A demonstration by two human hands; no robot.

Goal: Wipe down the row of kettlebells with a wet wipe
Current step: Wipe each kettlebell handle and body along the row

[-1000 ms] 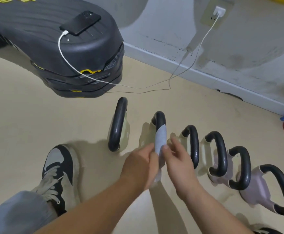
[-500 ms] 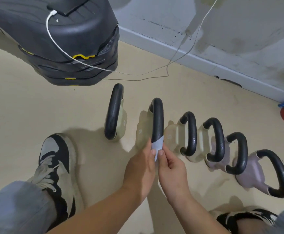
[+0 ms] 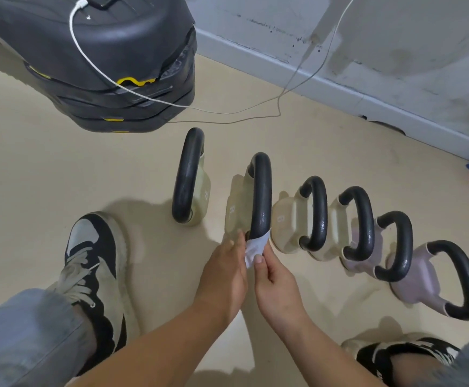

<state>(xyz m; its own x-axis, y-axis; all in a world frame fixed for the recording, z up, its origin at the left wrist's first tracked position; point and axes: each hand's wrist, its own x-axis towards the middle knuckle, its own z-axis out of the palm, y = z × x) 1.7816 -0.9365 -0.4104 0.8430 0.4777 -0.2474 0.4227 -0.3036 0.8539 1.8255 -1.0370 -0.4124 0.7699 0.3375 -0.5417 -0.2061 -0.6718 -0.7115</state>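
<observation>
Nearest are two black-and-white sneakers, a left sneaker [image 3: 93, 263] and a right sneaker [image 3: 403, 358], one on each side. Between them the left hand [image 3: 225, 272] and right hand [image 3: 275, 280] both pinch the single white wet wipe [image 3: 254, 247]. It's bunched against the near end of the black handle on the second kettlebell [image 3: 261, 191], counting from the left. There are six kettlebells [image 3: 315, 213] in the row on the beige floor [image 3: 46, 177], four pale beige and two lilac at the right end. Far left is one stack of black step platforms [image 3: 102, 65] with a phone [image 3: 107, 0] on top, plugged into a white cable [image 3: 93, 57] that trails to the far wall [image 3: 395, 37].
</observation>
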